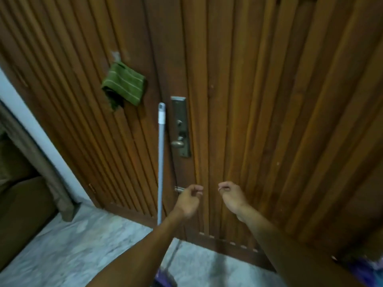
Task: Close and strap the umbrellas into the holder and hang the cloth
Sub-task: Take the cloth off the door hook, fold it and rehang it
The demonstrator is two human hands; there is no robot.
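Two seemingly empty hands (189, 200) (232, 196), cloth (124, 84) hung.

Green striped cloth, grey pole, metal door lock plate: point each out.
Green striped cloth (126, 84), head view, middle of the folded face.
Grey pole (160, 162), head view, mid-shaft.
Metal door lock plate (180, 112), head view, upper part of the plate.

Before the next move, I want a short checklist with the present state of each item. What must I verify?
1. Cloth hangs on the hook: ok.
2. Left hand holds nothing: ok, fingers loosely curled.
3. Right hand holds nothing: ok.
4. Pole leans on the door, apart from the hands: ok.
5. Umbrellas strapped in the holder: cannot tell, neither is clearly in view.
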